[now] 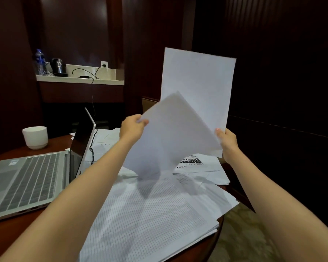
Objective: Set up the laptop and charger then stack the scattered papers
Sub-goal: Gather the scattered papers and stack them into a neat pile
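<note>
My left hand [133, 128] pinches the upper corner of a blank white sheet [167, 137] that hangs tilted above the table. My right hand [228, 141] grips the lower right edge of an upright white sheet [197, 80] behind it. Below them, scattered papers [151, 214] with ruled tables cover the round wooden table [23, 235]. A printed sheet with black lettering [199, 163] lies further back. An open silver laptop [32, 182] sits at the left, its screen edge-on. A black charger cable [92, 154] runs down behind the screen.
A white cup [35, 137] stands behind the laptop. On a far counter [80, 79] are a kettle [58, 67], a water bottle [39, 61] and a black adapter [84, 76] plugged into a wall socket [104, 64]. Dark wood panels surround. Patterned carpet [240, 235] lies at right.
</note>
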